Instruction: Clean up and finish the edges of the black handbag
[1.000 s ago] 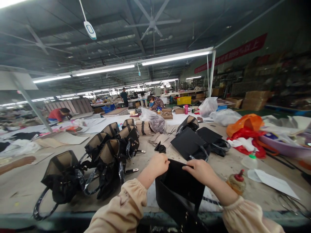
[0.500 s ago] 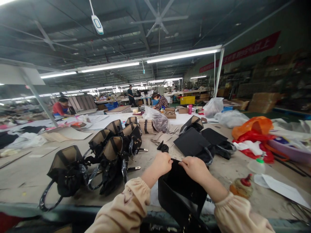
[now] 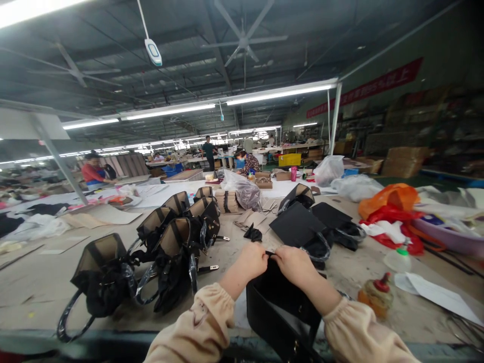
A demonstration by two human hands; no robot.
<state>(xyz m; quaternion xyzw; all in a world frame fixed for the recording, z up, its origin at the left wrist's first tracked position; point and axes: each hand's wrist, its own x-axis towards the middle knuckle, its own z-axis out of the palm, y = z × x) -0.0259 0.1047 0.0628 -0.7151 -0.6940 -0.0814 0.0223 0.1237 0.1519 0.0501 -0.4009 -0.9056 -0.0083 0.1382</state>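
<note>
A black handbag [image 3: 264, 307] stands at the table's front edge, its open top facing me and gold-coloured fittings low on its near side. My left hand [image 3: 252, 259] is closed on the far upper rim of the bag. Close beside it, my right hand [image 3: 293, 264] pinches the same rim, knuckles up. Only a short strip of the edge shows between the two hands; the fingertips are hidden. Just beyond them lies a small bunched black piece [image 3: 252, 233]. To the right, a black bag with a flat panel [image 3: 297, 227] rests on the table.
Several black bags with tan linings [image 3: 100, 257] and plastic-wrapped handles stand at left. At right are a bottle with a red cap [image 3: 376, 297], a green-topped bottle [image 3: 399, 259], white paper [image 3: 442, 297] and a purple basin [image 3: 449, 232]. Co-workers stand or sit farther back.
My right hand has moved left along the rim, closer to my left hand. The bag stays at the table edge, and the camera view has shifted slightly.
</note>
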